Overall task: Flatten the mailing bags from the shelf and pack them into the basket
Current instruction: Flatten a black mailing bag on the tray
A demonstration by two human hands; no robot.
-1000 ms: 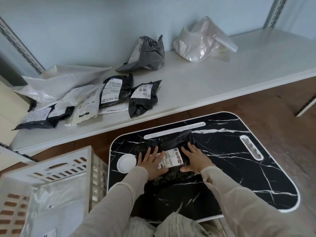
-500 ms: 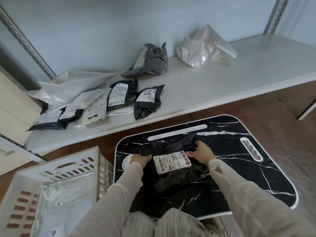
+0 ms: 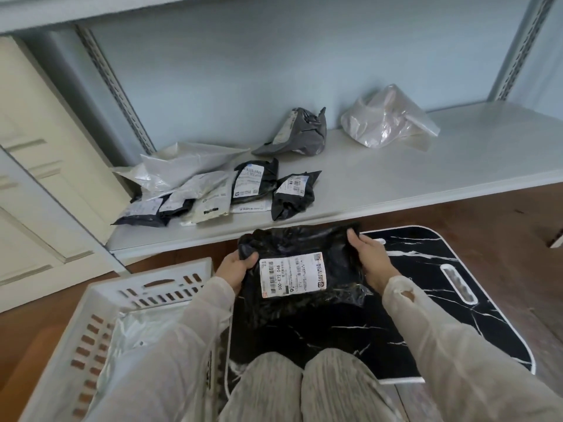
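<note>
A flat black mailing bag (image 3: 301,248) with a white label hangs just above the black marble lap table (image 3: 426,306). My left hand (image 3: 236,268) grips its left top corner and my right hand (image 3: 373,263) grips its right edge. The white slotted basket (image 3: 100,303) stands at the lower left with a pale bag (image 3: 137,330) lying inside. On the white shelf (image 3: 396,178) lie several more bags: a black one (image 3: 292,193), another black one (image 3: 254,184), a grey crumpled one (image 3: 300,134), a clear one (image 3: 387,120) and a pile of white and black ones (image 3: 179,187).
The shelf's right half is bare. A cream cabinet (image 3: 39,166) stands at the left. Wooden floor (image 3: 502,220) shows around the lap table. My knees (image 3: 304,388) sit under the table's near edge.
Both hands went from pressing the black bag flat on the lap table to gripping its edges, then lifted it off the table and shifted it left toward the basket.
</note>
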